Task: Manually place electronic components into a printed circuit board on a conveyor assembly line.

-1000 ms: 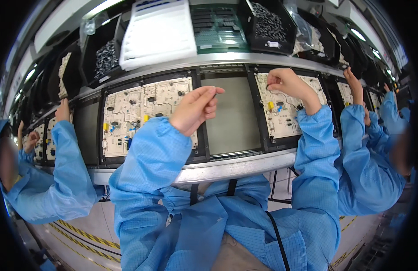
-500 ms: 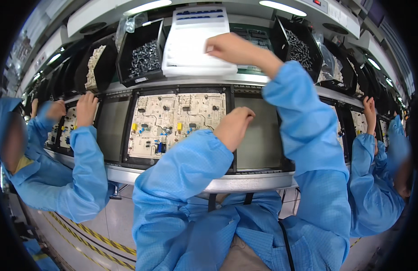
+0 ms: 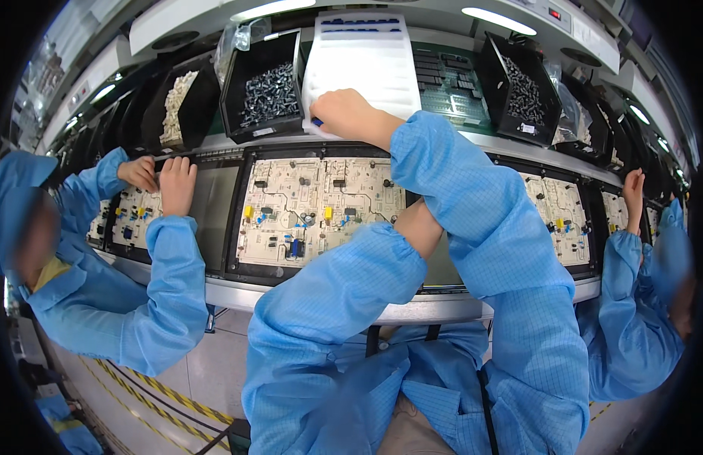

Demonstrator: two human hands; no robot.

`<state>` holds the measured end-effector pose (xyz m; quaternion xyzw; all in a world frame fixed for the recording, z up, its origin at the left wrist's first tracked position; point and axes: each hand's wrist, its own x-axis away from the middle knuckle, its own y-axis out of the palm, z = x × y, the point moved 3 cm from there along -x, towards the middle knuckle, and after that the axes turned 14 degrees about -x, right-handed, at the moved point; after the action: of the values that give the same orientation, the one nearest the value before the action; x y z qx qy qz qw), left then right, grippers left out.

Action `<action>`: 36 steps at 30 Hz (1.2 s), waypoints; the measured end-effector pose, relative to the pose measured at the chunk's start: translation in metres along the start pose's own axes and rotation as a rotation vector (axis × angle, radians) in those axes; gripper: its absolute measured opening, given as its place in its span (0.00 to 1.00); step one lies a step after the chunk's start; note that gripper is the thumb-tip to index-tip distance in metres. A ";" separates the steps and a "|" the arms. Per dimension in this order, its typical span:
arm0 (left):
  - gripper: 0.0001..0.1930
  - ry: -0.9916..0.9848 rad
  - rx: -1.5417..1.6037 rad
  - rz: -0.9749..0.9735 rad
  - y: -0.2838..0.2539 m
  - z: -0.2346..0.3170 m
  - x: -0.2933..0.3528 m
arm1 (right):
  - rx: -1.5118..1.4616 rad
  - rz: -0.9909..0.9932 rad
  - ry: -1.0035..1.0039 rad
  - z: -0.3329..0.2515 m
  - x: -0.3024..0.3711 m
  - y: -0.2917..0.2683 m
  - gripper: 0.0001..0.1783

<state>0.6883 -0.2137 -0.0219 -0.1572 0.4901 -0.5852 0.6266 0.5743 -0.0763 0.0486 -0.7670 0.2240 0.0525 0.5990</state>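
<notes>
We seem mid-pick: right fingers (image 3: pixel 319 111) pinch a blue part (image 3: pixel 317 121), white tray (image 3: pixel 359 64) beneath; lifting likely needs steadiness; left fingers hidden, can't tell.

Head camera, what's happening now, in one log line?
right hand: holds blue part over near end of white tray | left hand: mostly hidden behind right sleeve | boards: in black frame

Tray (image 3: pixel 360 68) between 2 bins (image 3: pixel 289 51), behind 2 circuit boards (image 3: pixel 279 193) side by side in frame (image 3: pixel 275 271).
</notes>
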 end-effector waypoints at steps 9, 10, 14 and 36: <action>0.11 0.024 0.005 -0.061 -0.021 0.024 -0.008 | -0.109 0.314 -0.068 -0.008 0.076 -0.116 0.13; 0.11 0.050 0.010 -0.036 -0.023 0.026 -0.005 | -0.117 0.338 -0.008 -0.014 0.100 -0.139 0.15; 0.09 -0.034 0.171 -0.128 -0.017 0.036 0.001 | -0.320 0.543 0.264 -0.012 0.230 -0.197 0.13; 0.09 0.279 0.016 -0.211 0.101 0.162 -0.057 | -0.427 1.188 0.800 0.016 0.527 -0.142 0.11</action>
<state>0.8855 -0.1974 0.0014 -0.1201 0.5483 -0.6678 0.4888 1.1062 -0.1834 -0.0126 -0.5771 0.7864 0.1264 0.1804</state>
